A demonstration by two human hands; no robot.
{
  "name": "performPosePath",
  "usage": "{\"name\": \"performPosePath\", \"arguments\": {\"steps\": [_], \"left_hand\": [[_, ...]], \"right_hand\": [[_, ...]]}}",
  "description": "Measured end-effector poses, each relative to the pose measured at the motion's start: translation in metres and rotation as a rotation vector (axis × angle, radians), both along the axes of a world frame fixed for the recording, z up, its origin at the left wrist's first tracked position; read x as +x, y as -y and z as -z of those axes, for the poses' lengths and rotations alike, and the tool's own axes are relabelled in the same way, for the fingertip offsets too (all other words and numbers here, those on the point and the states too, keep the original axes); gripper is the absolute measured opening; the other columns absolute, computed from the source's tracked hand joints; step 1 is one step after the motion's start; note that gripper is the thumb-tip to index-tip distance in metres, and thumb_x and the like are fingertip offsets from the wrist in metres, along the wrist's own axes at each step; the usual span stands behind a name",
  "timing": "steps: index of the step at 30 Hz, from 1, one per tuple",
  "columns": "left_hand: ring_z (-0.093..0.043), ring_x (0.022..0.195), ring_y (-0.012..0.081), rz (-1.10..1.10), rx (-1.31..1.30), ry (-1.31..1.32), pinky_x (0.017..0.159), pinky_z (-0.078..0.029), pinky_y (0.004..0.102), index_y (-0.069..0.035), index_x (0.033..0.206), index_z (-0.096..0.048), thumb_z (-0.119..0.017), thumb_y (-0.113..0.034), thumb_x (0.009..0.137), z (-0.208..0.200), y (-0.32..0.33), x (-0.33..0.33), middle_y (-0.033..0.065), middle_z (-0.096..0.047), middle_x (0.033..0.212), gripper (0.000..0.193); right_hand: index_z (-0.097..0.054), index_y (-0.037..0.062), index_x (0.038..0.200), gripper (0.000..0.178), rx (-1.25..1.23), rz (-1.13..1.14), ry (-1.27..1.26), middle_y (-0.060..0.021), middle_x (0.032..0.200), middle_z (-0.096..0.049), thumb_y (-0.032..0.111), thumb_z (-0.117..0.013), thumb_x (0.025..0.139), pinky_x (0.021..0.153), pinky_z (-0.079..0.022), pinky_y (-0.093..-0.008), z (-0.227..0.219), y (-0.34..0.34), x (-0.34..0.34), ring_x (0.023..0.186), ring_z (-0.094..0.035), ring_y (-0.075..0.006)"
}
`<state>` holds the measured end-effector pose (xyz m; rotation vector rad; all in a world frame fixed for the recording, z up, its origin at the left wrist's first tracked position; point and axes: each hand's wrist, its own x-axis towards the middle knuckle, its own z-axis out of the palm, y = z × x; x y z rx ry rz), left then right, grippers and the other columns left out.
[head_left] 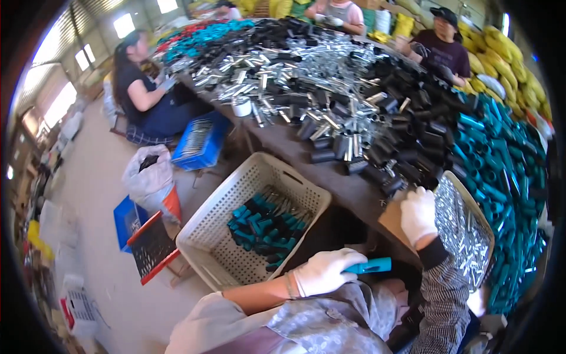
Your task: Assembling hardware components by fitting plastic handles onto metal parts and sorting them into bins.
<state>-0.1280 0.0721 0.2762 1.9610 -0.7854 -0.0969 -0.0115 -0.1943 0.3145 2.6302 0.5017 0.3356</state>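
Observation:
My left hand (327,271), in a white glove, is closed round one end of a teal plastic handle (377,265), held level above my lap. My right hand (419,215), also gloved, has its fingers curled at the brown cardboard flap (390,219), beside a tub of small shiny metal pieces (463,230). What its fingertips hold, if anything, is too small to make out. Left of my left hand stands a pale perforated plastic basket (206,215). In it lie several teal and black handles (259,223), some with metal ends.
The table bears heaps of black tubes (424,138), silver metal tubes (259,74) and teal handles (501,171). A blue crate (200,141), a white sack (147,177) and a red-edged tray (152,251) are on the left. Co-workers (141,88) sit round the table.

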Motion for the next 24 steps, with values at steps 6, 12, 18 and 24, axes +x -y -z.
{"name": "performPosePath", "arguments": {"steps": [6, 12, 18, 24], "left_hand": [[-0.07, 0.095, 0.018, -0.203, -0.289, -0.377, 0.087, -0.055, 0.0324, -0.001, 0.12, -0.068, -0.078, -0.014, 0.083, -0.018, -0.016, 0.007, 0.013, -0.071, 0.106, 0.041], [-0.064, 0.077, 0.0086, -0.145, -0.537, -0.636, 0.07, -0.053, 0.0243, 0.002, 0.13, -0.061, -0.071, -0.018, 0.093, -0.012, -0.012, 0.021, 0.0047, -0.068, 0.099, 0.043], [-0.067, 0.092, 0.0159, -0.234, -0.407, -0.267, 0.083, -0.055, 0.0308, -0.001, 0.13, -0.061, -0.074, -0.009, 0.088, 0.004, 0.01, 0.015, 0.0117, -0.07, 0.106, 0.045], [-0.067, 0.095, 0.0156, -0.201, -0.363, -0.395, 0.086, -0.055, 0.031, 0.0, 0.133, -0.06, -0.072, -0.009, 0.09, 0.006, 0.007, 0.011, 0.0118, -0.069, 0.107, 0.046]], "right_hand": [[-0.061, 0.0049, 0.082, 0.014, 0.843, -0.266, 0.15, -0.0129, 0.089, -0.064, 0.003, -0.072, 0.073, 0.079, -0.05, -0.0476, -0.022, -0.025, -0.039, 0.092, -0.062, -0.0351], [-0.064, -0.0017, 0.083, 0.011, 1.663, -0.024, -0.273, -0.0089, 0.083, -0.071, -0.006, -0.073, 0.079, 0.071, -0.053, -0.0293, -0.007, -0.067, -0.11, 0.075, -0.064, -0.0133], [-0.063, -0.0016, 0.083, 0.016, 1.754, 0.171, -0.251, -0.0065, 0.077, -0.068, -0.005, -0.078, 0.077, 0.07, -0.053, -0.0284, 0.019, -0.075, -0.122, 0.072, -0.062, -0.0116], [-0.062, -0.0006, 0.083, 0.02, 1.767, 0.187, -0.219, -0.0051, 0.078, -0.068, -0.003, -0.081, 0.076, 0.069, -0.053, -0.0279, 0.029, -0.075, -0.124, 0.072, -0.061, -0.011]]}}
